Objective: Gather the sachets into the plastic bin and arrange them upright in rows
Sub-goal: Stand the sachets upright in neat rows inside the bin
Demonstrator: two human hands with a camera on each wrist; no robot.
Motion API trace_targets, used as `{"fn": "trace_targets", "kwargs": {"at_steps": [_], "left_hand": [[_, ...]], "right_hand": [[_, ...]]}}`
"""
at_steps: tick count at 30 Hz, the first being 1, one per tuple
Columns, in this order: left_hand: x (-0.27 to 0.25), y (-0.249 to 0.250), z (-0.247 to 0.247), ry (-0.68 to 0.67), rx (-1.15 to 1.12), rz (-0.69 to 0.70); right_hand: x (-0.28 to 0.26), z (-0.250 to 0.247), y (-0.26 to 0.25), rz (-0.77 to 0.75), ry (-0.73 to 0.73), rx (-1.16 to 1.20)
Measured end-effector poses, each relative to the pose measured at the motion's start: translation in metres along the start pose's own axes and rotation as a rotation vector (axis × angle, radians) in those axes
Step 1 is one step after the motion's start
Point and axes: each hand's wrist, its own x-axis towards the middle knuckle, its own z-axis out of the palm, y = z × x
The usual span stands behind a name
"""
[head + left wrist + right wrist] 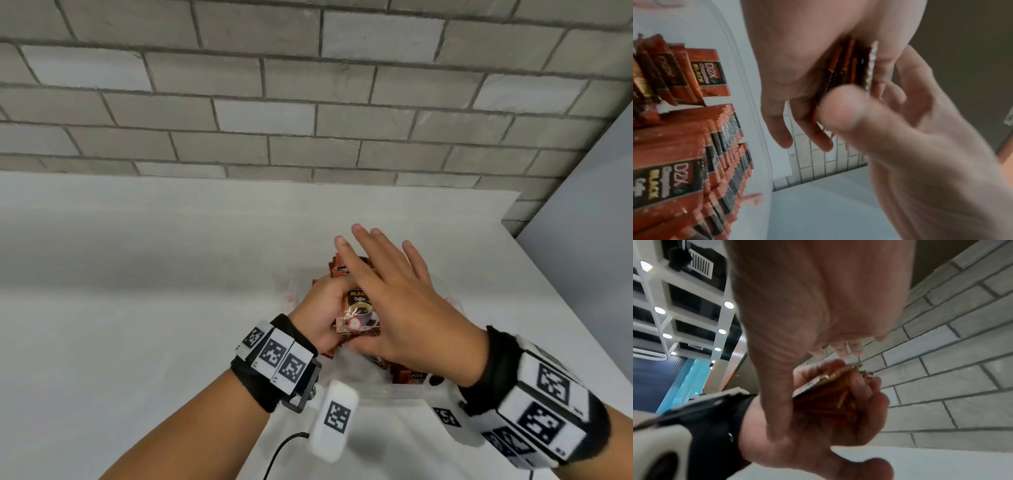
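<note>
- The left hand (320,310) has its fingers and thumb curled around a small stack of sachets (359,313), clamped on the flat faces; the thumb (846,110) presses the near edge.
- The right hand (394,301) lies flat over the same stack, fingers straight and a little spread, palm against the top sachet, so it grips nothing.
- The stack's long axis runs away from the person, along the straight fingers.
- Directly below the fingers is the clear plastic bin (394,390), with upright sachet rows (721,146) already inside.
- I judge that the next move is downward, turning the stack on its short edge; the left hand carries it, the right only squares it.
- The bin stands on a white table (137,274).
</note>
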Motion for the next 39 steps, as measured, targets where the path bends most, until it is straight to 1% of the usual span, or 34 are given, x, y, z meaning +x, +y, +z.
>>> {"fn": "trace_targets", "kwargs": {"at_steps": [2,4,7,10,14,19,23,28,32,35,39], "left_hand": [[0.0,-0.001,0.005,-0.056,-0.011,-0.006],[0.001,0.001,0.005,-0.093,-0.035,-0.01],[-0.001,0.003,0.002,-0.111,-0.082,-0.035],[-0.002,0.002,0.002,-0.09,-0.036,-0.072],[0.0,0.001,0.004,-0.051,0.011,-0.03],[0.001,-0.002,0.0,-0.096,-0.021,-0.002],[0.002,-0.005,0.001,-0.069,0.003,0.005],[0.003,-0.005,-0.002,-0.093,-0.039,0.036],[0.004,0.001,-0.008,-0.144,-0.087,-0.015],[0.006,-0.003,-0.011,-0.084,0.0,-0.043],[0.006,-0.007,-0.013,-0.07,0.037,-0.001]], "right_hand": [[0.003,0.003,0.006,-0.045,0.082,-0.006],[0.005,0.005,0.012,-0.061,0.125,0.043],[0.004,0.004,0.016,-0.034,0.107,0.149],[0.002,0.008,0.017,0.003,0.085,0.197],[0.002,0.011,0.017,0.04,0.069,0.239],[0.005,0.013,0.019,0.076,0.052,0.246],[0.006,0.018,0.019,0.101,0.084,0.324],[0.008,0.018,0.021,0.09,0.135,0.409],[0.007,0.023,0.024,0.057,0.156,0.356],[0.006,0.028,0.022,0.067,0.148,0.308],[0.008,0.031,0.021,0.081,0.103,0.33]]}}
